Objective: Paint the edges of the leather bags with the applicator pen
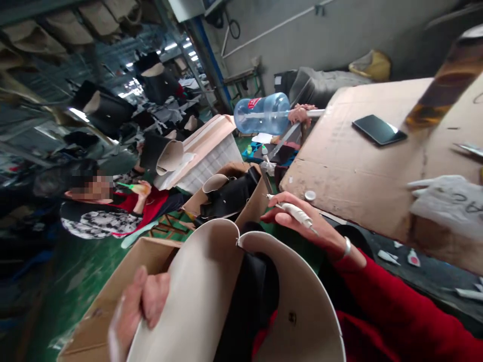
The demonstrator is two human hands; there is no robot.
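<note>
My left hand (138, 306) grips the outer edge of a curved cream-coloured sheet (206, 291), fingers wrapped round it at the lower left. The sheet bends into two lobes with a dark lining (251, 301) showing between them. My right hand (302, 221), in a red sleeve with a light bracelet, is closed on a thin white tool (292, 211) with a pointed tip, held just above the sheet's top edge. A small white cap (310, 195) lies on the cardboard-covered table (362, 171) close to that hand.
An open cardboard box (124, 286) sits under my left hand; another box (230, 193) holds dark and cream pieces. A phone (379, 129) and white paper (449, 201) lie on the table. A seated person (113, 211) in red works at left. A blue water jug (262, 113) lies behind.
</note>
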